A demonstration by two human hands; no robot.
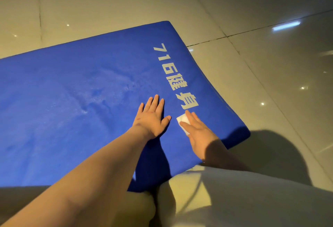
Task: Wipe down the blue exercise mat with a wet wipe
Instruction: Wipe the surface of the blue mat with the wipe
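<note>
Both hands were held flat: left hand (152, 118) to pin the blue foam exercise mat (72, 100), right hand (200, 133) to press the folded white wet wipe (182, 118).

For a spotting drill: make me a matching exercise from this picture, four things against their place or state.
Things:
1. left hand
2. right hand
3. wet wipe
4. blue mat

Places or states:
A. lies on the tiled floor
B. white, pinned under the right hand
C. flat on the bare mat, spread wide
D. presses the wipe down

Pairs: 1-C, 2-D, 3-B, 4-A
</note>
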